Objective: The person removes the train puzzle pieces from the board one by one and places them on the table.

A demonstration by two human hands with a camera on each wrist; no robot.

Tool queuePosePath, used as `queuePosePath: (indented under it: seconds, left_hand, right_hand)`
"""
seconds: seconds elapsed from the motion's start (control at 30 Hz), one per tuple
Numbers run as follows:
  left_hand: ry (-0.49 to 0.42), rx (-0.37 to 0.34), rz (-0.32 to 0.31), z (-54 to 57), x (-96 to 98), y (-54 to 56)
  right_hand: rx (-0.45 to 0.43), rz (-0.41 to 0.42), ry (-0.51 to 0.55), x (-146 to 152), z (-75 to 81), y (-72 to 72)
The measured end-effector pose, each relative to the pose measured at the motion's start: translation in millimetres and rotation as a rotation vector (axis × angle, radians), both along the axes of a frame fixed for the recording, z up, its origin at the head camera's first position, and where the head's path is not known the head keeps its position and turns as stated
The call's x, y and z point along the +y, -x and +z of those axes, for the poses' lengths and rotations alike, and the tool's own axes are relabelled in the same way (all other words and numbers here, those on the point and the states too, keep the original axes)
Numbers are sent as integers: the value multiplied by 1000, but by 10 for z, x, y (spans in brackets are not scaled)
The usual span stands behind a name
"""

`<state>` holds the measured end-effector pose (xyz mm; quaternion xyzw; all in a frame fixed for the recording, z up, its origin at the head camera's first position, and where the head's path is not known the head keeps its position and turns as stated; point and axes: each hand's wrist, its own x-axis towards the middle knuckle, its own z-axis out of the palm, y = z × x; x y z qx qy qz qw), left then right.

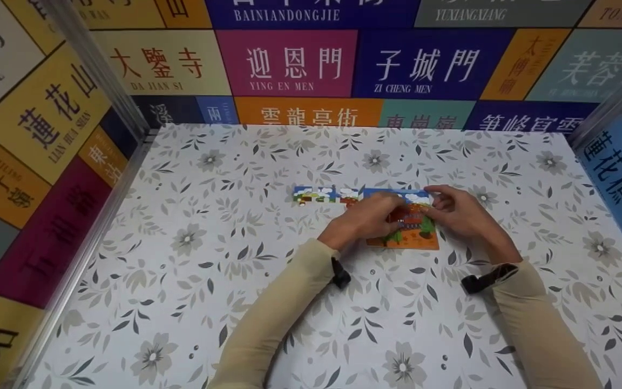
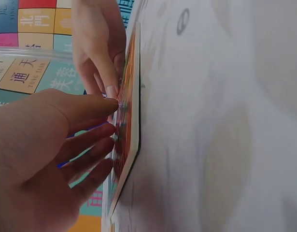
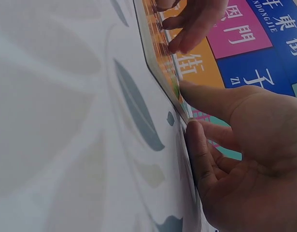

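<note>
A small jigsaw puzzle with blue sky, white clouds and orange ground lies flat on the table. Over its left and middle part is my left hand; in the left wrist view the thumb and fairly straight fingertips touch the picture's surface. Whether a piece lies under them is hidden. My right hand holds the puzzle's right edge, its thumb on the picture side and another finger against the rim. Left of the puzzle, loose pieces with sky and clouds lie in a row, partly behind the left hand.
A white tablecloth with grey flowers and leaves covers the table. Colourful panels with Chinese lettering stand along the back and both sides. Dark straps with small devices sit at both sleeve cuffs.
</note>
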<state>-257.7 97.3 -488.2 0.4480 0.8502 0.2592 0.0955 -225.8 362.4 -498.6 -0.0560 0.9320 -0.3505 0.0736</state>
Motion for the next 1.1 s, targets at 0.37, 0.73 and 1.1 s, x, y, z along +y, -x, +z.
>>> queuePosePath:
  seconds: [0.37, 0.73, 1.1]
  left_hand:
    - [-18, -30, 22, -26, 139, 38]
    - [-150, -190, 64, -95, 197, 48]
    - [-235, -316, 73, -114, 191, 53]
  right_hand:
    - [-6, -2, -8, 16, 5, 7]
    - [33, 22, 3, 24, 10, 3]
    - [73, 49, 8, 35, -16, 5]
